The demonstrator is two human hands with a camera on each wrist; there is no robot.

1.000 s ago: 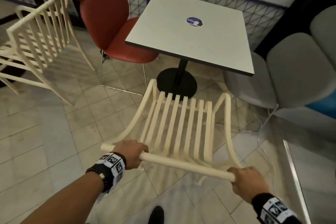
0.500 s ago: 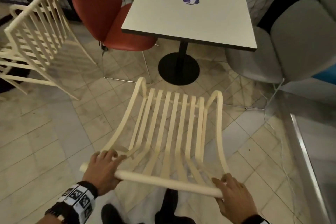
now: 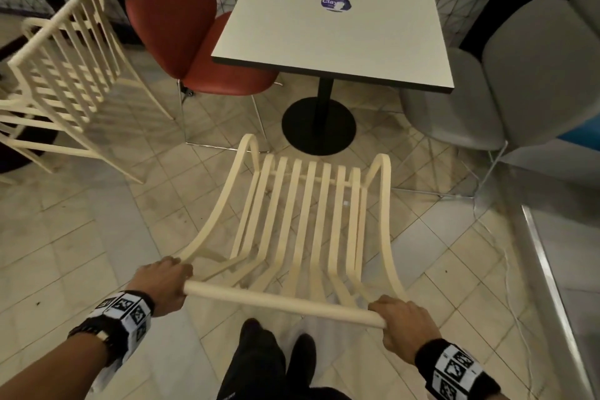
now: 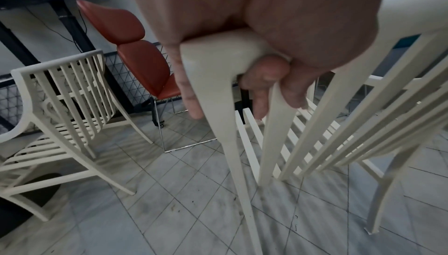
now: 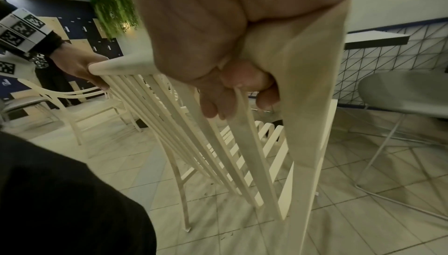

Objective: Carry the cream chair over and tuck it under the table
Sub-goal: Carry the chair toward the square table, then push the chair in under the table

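The cream slatted chair (image 3: 308,221) stands in front of me, its seat pointing at the square white table (image 3: 337,19) with the black round base (image 3: 318,125). My left hand (image 3: 162,282) grips the left end of the chair's top rail (image 3: 279,302), and my right hand (image 3: 402,321) grips the right end. In the left wrist view my fingers (image 4: 261,79) curl round the rail's corner (image 4: 218,52). In the right wrist view my fingers (image 5: 218,102) wrap the rail above the back slats (image 5: 194,134). The seat's front edge lies just short of the table base.
A red padded chair (image 3: 181,29) is at the table's left side and a grey one (image 3: 506,75) at its right. A second cream chair (image 3: 65,81) stands further left. A cable (image 3: 506,263) and a metal floor strip (image 3: 548,286) run along the right.
The chair has come lower and a little nearer the table base. My left hand went from loosely touching the rail half a second ago to gripping its end.
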